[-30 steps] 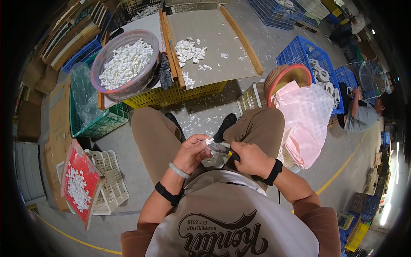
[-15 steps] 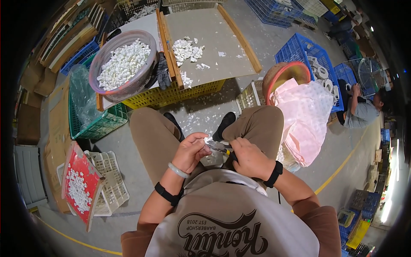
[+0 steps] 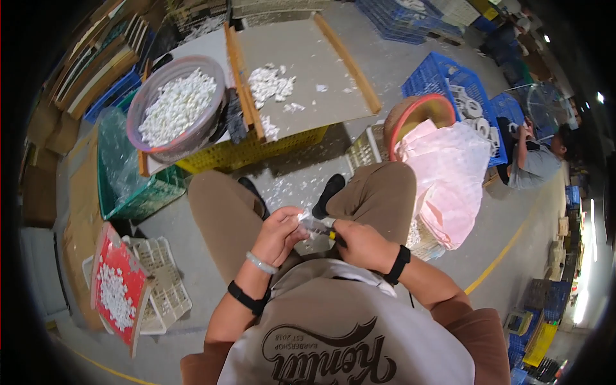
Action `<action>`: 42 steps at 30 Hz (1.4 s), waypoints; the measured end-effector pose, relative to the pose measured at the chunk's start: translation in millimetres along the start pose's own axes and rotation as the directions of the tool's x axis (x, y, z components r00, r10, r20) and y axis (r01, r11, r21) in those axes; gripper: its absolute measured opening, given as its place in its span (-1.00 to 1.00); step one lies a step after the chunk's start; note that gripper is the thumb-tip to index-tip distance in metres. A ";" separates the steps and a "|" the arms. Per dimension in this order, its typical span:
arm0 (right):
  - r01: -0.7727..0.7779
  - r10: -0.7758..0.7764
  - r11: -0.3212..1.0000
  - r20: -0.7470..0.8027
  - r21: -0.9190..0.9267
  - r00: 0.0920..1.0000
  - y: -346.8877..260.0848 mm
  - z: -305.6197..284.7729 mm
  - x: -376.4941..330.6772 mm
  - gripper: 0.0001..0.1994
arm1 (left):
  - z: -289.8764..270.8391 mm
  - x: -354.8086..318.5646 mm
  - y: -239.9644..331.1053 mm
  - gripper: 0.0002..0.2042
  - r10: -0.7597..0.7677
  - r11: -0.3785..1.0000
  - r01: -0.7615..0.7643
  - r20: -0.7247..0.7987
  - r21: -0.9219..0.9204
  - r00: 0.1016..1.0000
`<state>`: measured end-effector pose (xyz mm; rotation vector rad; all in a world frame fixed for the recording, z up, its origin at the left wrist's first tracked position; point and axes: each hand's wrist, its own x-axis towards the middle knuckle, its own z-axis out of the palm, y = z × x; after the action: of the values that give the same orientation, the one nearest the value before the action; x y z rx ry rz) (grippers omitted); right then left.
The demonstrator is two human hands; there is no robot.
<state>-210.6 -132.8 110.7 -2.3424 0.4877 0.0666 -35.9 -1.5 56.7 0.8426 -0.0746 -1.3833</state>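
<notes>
Both hands meet over the lap: the left hand (image 3: 277, 232) pinches a small white plastic piece (image 3: 312, 224), and the right hand (image 3: 360, 244) grips a yellow-handled tool (image 3: 332, 235) against it. Beyond the piece sits a tray (image 3: 321, 70) scattered with white parts; a basin (image 3: 168, 109) of them stands left of the tray.

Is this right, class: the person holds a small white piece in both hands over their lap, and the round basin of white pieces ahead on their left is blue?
Not quite. The head view shows the round basin of white pieces as pink, not blue. The rest stands: the left hand and right hand hold a small white piece over the lap.
</notes>
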 end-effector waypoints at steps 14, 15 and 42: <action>0.014 -0.013 1.000 0.055 -0.012 0.998 11.6 -5.0 0.0 -0.75 | 3.7 6.3 -3.0 -0.88 0.071 0.997 -0.071 -0.008 -0.043 0.997; 0.021 -0.020 1.000 0.053 -0.016 0.998 9.5 -7.5 -0.1 -0.75 | 4.2 6.2 -2.0 -0.88 0.059 0.997 -0.060 -0.017 -0.046 0.998; 0.134 -0.128 0.977 0.050 -0.165 0.991 -18.3 -13.8 11.1 -0.57 | -12.6 3.5 1.1 -0.82 0.135 0.983 -0.131 0.023 -0.127 0.991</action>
<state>-194.9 -133.7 130.6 -2.5271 0.3178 0.0947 -27.7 1.4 46.9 0.6991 -0.0665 -1.2626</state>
